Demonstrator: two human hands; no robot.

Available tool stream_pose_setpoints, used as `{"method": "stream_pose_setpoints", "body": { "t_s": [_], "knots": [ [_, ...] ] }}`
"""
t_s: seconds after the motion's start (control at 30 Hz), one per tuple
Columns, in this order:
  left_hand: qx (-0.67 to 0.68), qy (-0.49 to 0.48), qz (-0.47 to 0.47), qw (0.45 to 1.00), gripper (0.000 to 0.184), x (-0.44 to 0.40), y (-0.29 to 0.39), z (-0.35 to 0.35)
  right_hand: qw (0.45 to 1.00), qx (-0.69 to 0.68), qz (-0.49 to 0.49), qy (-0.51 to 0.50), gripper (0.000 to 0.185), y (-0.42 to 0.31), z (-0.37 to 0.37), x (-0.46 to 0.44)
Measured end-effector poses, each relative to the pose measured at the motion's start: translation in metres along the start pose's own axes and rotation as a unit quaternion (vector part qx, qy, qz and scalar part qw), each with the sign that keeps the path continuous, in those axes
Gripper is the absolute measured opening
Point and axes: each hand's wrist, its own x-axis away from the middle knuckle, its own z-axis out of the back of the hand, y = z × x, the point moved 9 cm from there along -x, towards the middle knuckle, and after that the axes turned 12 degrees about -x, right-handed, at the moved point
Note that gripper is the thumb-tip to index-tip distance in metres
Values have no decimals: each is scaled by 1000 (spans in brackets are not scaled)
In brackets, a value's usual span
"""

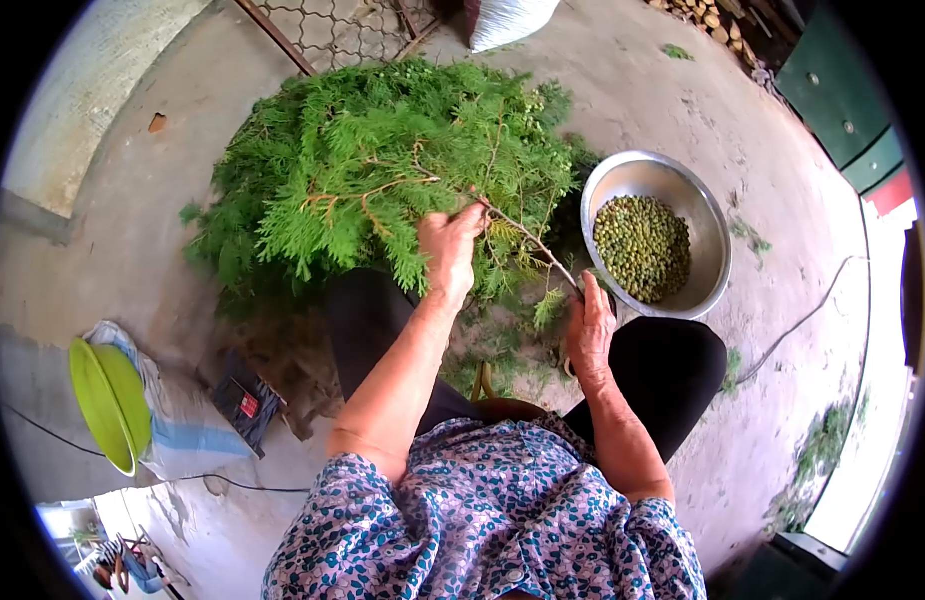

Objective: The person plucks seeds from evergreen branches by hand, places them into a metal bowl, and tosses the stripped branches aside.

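A thin brown branch [532,240] with green sprigs runs between my two hands, in front of a large pile of feathery green foliage [382,130]. My left hand [450,245] is closed on the branch near its middle, at the pile's front edge. Lower right, my right hand [589,322] has its fingers together around the bare end of the same branch. Just beyond my right hand stands a metal bowl [712,240], partly filled with small round green pieces [642,248].
On the left, a lime-green basin [107,405] leans on a pale sack [187,425], beside a dark packet [247,400]. A white sack [510,20] stands beyond the pile. A cable [802,318] crosses the floor at the right.
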Motion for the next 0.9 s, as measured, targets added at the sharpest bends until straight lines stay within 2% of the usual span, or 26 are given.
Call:
{"method": "stream_pose_setpoints", "body": {
  "t_s": [0.03,0.07,0.1,0.13,0.17,0.2,0.23,0.3,0.33,0.37,0.4,0.47,0.5,0.53,0.6,0.73,0.9],
  "knots": [
    [-30,3,5,1000,7,0,2,-2,998,-14,47,36,27,-9,4,0],
    [-60,5,9,998,7,0,4,-4,998,-14,53,35,27,-12,5,1],
    [-54,-3,10,998,8,-1,1,-6,999,-35,13,12,26,-7,3,2],
    [-20,-47,-33,998,16,-2,8,-12,998,-55,-27,-11,25,-3,1,3],
    [-22,-52,-53,997,23,-2,10,-13,994,-93,-54,-24,21,-3,0,3],
    [-23,-56,-72,996,30,2,23,-16,988,-139,-53,-46,16,2,-7,3],
    [-49,-61,-79,994,41,10,36,-18,966,-211,-116,-97,14,15,-15,5],
    [-76,-73,-140,985,37,14,41,-14,899,-335,-230,-160,15,26,-31,17],
    [-63,-79,-162,982,32,19,43,-12,832,-418,-323,-167,17,17,-35,25],
    [-129,-46,-207,969,22,22,49,-4,823,-431,-313,-196,20,18,-38,27],
    [-126,-42,-209,969,22,23,45,4,813,-444,-303,-225,24,19,-40,29],
    [-10,-93,-114,989,20,23,22,12,796,-479,-290,-230,28,15,-39,31],
    [-35,-65,-117,990,13,27,21,19,777,-514,-279,-232,32,11,-40,29],
    [-33,-65,-120,990,13,28,17,23,778,-513,-276,-233,32,8,-40,27],
    [-88,-69,-91,990,12,25,-9,33,743,-510,-389,-193,35,19,-44,35],
    [-132,-92,15,987,13,29,-52,36,728,-513,-422,-172,28,26,-43,35],
    [-127,-150,38,980,14,38,-63,16,723,-518,-433,-147,27,35,-40,36]
  ]
}}
